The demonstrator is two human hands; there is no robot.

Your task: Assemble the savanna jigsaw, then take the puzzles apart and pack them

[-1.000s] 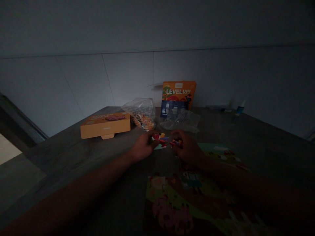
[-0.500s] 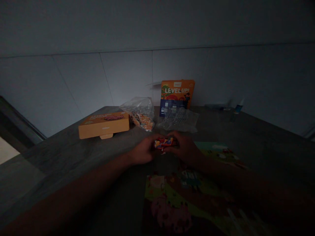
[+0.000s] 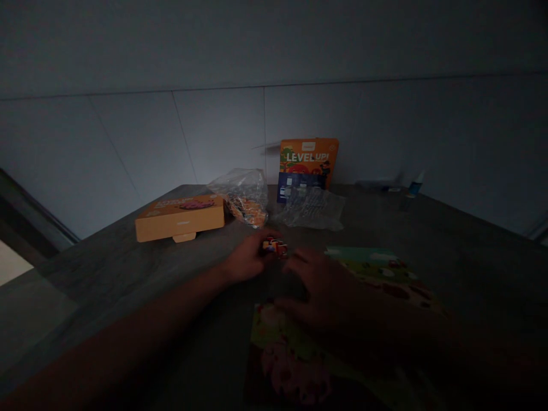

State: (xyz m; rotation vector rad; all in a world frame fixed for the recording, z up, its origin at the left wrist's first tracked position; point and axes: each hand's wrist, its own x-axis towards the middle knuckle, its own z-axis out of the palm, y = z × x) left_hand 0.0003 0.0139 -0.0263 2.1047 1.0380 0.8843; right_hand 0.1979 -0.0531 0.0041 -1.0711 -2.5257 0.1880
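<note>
In the dim head view, my left hand grips a small bundle of colourful jigsaw pieces in red, orange and purple, above the grey table. My right hand is just right of the bundle, apart from it. Its fingers and thumb are spread, slightly blurred, and nothing shows between them. Below that hand lies a partly covered farm-scene jigsaw picture with a pink pig at the front. Its green and brown upper part shows beyond my right forearm.
An orange box lies at the left with a flap out. Beside it sits a clear plastic bag with orange contents. An upright "LEVEL UP!" box stands behind another clear wrapper. A small bottle is at the back right.
My right hand has let go of the bundle of jigsaw pieces and moved down toward me, fingers spreading. My left hand still holds the bundle, now shifted slightly left.
</note>
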